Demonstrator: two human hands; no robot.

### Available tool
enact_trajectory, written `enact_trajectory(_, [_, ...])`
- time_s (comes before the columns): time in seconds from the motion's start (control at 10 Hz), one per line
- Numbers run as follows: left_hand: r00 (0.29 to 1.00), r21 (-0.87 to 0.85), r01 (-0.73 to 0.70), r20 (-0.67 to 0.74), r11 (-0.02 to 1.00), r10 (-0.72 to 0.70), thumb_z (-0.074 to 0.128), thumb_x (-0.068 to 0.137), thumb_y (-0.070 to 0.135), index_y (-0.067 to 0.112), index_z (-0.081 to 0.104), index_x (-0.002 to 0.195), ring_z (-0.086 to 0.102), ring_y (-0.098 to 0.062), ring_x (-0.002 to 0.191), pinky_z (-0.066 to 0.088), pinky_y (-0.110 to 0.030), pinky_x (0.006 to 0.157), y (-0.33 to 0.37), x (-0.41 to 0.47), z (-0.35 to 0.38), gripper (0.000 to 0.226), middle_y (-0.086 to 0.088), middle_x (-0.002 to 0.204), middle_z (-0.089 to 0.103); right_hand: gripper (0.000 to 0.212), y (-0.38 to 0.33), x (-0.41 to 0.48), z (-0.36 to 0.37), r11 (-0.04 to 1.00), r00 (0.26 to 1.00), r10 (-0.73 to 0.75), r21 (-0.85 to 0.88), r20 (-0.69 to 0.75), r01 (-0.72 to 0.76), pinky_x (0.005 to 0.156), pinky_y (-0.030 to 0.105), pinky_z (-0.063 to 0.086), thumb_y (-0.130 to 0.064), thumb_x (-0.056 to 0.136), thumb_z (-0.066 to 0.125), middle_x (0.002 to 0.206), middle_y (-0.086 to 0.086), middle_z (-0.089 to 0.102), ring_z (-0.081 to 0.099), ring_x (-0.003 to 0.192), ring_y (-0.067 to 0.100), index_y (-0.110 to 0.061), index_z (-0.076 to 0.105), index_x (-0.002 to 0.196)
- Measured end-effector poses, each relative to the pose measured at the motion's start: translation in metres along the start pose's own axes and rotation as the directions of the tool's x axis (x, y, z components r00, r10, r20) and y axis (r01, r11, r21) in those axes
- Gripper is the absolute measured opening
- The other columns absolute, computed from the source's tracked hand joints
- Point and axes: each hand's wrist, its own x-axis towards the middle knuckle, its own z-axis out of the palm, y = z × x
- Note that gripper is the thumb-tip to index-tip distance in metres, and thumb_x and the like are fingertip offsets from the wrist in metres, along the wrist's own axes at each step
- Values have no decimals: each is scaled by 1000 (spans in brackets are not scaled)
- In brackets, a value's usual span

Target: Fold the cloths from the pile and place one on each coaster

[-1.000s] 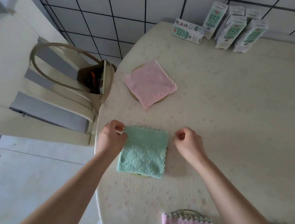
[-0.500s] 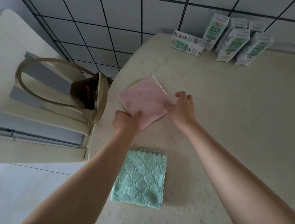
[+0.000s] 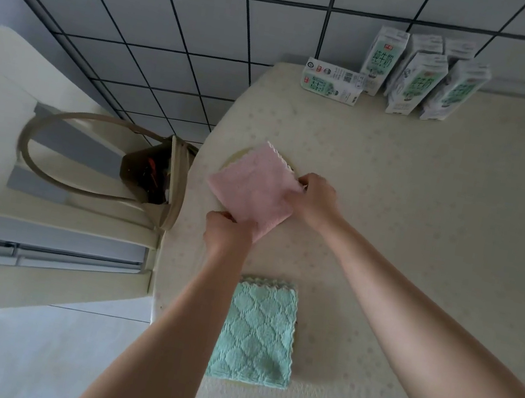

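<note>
Obs.: folded pink terry cloth (image 3: 252, 190) with a scalloped edge lies cornerwise on a round yellowish coaster (image 3: 236, 157). Only the coaster's far-left rim shows past the cloth.

Grip: the left hand (image 3: 227, 233) is at the pink terry cloth's near corner, fingers curled onto its edge. The right hand (image 3: 318, 201) is at its right corner, fingertips pinching the cloth. The hands are apart, one per corner, with the cloth between them.

Nearer than the pink terry cloth: a folded mint-green cloth (image 3: 258, 330) with a diamond weave, flat on the cream dotted tablecloth (image 3: 423, 225), held by neither hand. Whether a coaster lies beneath it: cannot tell.

Beyond the pink terry cloth and to its right: upright white-and-green milk cartons (image 3: 416, 78) and one lying carton (image 3: 333, 80).

Left of the pink terry cloth, off the table: a beige handled bag (image 3: 157, 177) on a cream chair (image 3: 6, 121).
</note>
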Motion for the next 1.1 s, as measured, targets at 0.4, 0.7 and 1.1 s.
enact_trajectory(0.4, [971,-235,-214,52,948,232,66,75,6,14,63,108,64,-21,91,56,-32,75,17,36,-26,34,-6,100,66,4,8,-8,-3,866,982,134,466,137,-183,78,37,54,-13,86,60,88,9,62,57,76,20,-13,62,89])
enact_trajectory(0.7, [713,279,-692,119,666,691,50,88,-3,16,55,122,50,-14,98,46,-26,87,-7,47,-29,39,-6,125,41,52,20,-27,28,972,992,-95,207,-83,111,52,25,37,-9,89,51,75,1,49,48,63,13,-25,32,134])
enact_trajectory(1.1, [768,564,-604,224,563,600,46,94,21,11,49,131,45,-25,117,47,-40,90,-14,41,-43,39,-5,133,37,34,30,-41,17,980,998,-56,-192,-39,47,84,37,42,-22,95,44,123,12,43,54,106,36,-13,45,127])
